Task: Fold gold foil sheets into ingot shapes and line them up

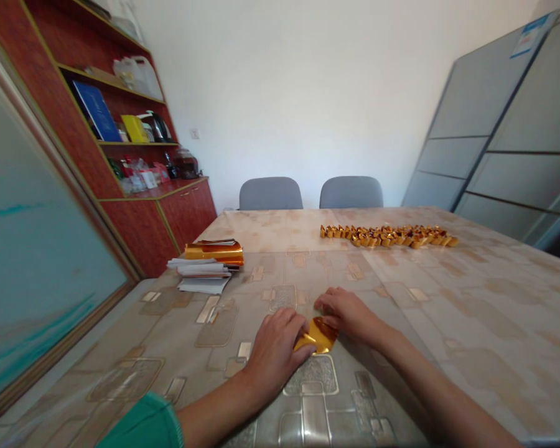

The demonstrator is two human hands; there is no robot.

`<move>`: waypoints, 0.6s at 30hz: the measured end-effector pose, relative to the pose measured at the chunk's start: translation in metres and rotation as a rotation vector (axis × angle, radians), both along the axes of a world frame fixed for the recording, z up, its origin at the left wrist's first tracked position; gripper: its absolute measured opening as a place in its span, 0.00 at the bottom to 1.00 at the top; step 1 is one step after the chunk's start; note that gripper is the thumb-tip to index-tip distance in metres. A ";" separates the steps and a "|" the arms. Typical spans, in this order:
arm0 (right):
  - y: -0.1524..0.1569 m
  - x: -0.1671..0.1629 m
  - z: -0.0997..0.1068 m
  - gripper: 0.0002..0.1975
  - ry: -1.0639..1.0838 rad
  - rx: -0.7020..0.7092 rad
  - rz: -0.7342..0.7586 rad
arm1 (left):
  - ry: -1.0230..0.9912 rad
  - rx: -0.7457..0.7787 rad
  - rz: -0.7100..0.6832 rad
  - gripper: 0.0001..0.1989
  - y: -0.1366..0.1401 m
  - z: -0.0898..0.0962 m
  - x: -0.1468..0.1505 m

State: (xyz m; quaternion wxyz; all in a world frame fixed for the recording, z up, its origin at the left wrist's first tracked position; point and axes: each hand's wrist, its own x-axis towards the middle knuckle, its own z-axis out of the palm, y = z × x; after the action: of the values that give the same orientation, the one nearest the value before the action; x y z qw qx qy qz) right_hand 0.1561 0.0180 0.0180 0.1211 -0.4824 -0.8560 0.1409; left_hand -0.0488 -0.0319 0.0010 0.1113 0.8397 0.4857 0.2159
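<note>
A small piece of shiny gold foil paper (pixel 324 336) lies between my two hands over the table's near part, its left side folded or curled. My left hand (pixel 280 342) grips that left side, thumb in front and fingers behind. At its upper right corner, my right hand (pixel 348 311) has thumb and fingers closed on the paper, though the fingertips are partly hidden. Further off to the left sits a stack of gold foil sheets (pixel 214 252) with white-backed sheets (pixel 203 274) in front. Many folded gold foil pieces (pixel 387 235) stand in rows at the far right.
A patterned plastic cover lies on the table (pixel 242 392). Two grey chairs (pixel 270 193) stand at the far edge before a white wall. On the left is a red-brown shelf cabinet (pixel 182 208) with household items; grey cabinets (pixel 462 106) rise on the right.
</note>
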 end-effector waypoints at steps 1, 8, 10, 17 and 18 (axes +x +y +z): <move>0.005 -0.001 0.001 0.11 -0.012 -0.028 0.004 | -0.006 -0.002 0.002 0.09 0.000 -0.001 -0.001; 0.022 -0.001 0.005 0.12 -0.054 -0.253 0.051 | -0.007 -0.026 -0.020 0.13 -0.002 0.001 0.000; 0.021 0.000 0.005 0.09 -0.018 -0.274 0.047 | -0.007 -0.017 -0.026 0.13 -0.002 0.001 0.000; 0.011 0.006 -0.004 0.10 0.213 -0.311 -0.019 | -0.005 0.001 -0.021 0.15 -0.001 -0.004 -0.002; 0.009 0.007 -0.004 0.10 0.244 -0.326 -0.017 | -0.009 0.006 -0.021 0.15 -0.001 -0.005 -0.002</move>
State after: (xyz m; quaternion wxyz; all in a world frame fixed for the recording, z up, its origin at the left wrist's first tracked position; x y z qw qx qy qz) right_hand 0.1630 0.0266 0.0136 0.1453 -0.4822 -0.7968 0.3338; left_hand -0.0506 -0.0331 -0.0038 0.1132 0.8442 0.4755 0.2200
